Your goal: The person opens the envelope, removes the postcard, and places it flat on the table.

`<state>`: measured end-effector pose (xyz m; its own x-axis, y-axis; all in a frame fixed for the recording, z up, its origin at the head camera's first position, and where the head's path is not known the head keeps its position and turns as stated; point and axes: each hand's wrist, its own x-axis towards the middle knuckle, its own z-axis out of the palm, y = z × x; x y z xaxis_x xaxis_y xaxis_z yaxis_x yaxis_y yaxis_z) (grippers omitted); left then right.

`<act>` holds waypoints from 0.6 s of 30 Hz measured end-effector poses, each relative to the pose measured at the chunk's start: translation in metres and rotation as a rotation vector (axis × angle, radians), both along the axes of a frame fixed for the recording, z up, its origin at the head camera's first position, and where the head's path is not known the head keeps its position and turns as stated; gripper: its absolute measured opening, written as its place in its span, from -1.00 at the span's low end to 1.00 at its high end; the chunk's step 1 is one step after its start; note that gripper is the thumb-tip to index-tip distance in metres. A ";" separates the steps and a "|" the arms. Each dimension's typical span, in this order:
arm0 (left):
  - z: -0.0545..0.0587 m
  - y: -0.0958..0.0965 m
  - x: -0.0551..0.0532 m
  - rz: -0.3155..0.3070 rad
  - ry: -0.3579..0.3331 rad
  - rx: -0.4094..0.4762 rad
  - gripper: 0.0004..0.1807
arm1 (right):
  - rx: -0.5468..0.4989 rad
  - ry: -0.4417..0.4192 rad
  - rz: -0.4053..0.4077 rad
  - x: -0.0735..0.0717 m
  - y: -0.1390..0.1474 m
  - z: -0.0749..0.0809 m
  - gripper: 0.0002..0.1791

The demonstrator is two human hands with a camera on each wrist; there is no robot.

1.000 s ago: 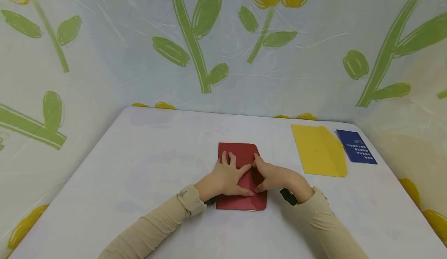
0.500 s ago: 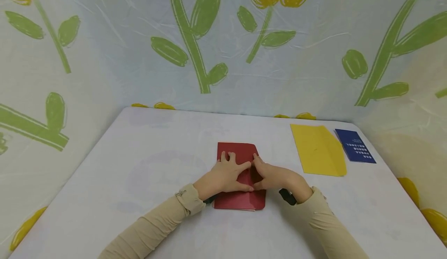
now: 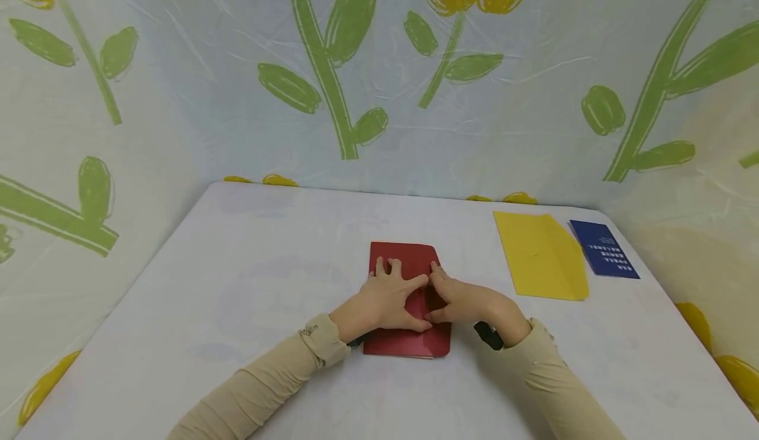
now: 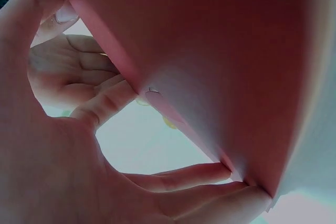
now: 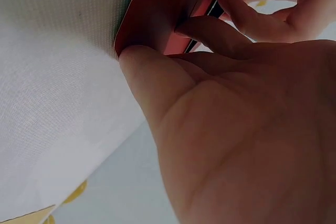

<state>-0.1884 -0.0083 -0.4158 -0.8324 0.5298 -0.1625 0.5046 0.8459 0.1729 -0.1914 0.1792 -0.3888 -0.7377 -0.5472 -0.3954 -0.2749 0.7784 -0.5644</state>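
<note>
A red envelope (image 3: 409, 259) with a creased flap (image 3: 437, 342) at its right side lies on the table before me. My left hand (image 3: 388, 302) rests on it with fingers spread, the thumb along the crease. From the right side, my right hand (image 3: 465, 298) arches over the flap, its thumb and fingertips touching the red surface near the left thumb. Up close in the right wrist view, the right thumb (image 5: 152, 72) lies at the corner of the red envelope (image 5: 152, 19). In the left wrist view the red envelope (image 4: 210, 51) looms large, with fingertips along its edge.
A yellow envelope (image 3: 536, 255) lies at the right rear of the white table (image 3: 284, 249). Beside it is a dark blue card (image 3: 607, 249) with white lettering. A flower-printed curtain (image 3: 225, 84) stands behind and at both sides.
Both thumbs have shifted slightly along the crease, the right one a little to the left. The envelope and the other things have stayed almost in place.
</note>
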 end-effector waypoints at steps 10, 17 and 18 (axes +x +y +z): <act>0.000 0.005 0.003 0.009 -0.013 -0.020 -0.14 | 0.025 0.008 0.002 0.001 0.000 -0.001 0.02; 0.002 0.005 0.005 0.010 -0.053 -0.021 -0.19 | 0.027 0.007 0.010 0.000 0.000 -0.002 0.01; 0.002 0.005 0.005 0.012 -0.059 -0.016 -0.19 | 0.028 0.005 0.011 0.000 -0.001 -0.002 0.00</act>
<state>-0.1837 -0.0037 -0.4135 -0.8276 0.5163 -0.2202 0.4833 0.8550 0.1883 -0.1912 0.1787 -0.3907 -0.7338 -0.5442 -0.4066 -0.2865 0.7906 -0.5411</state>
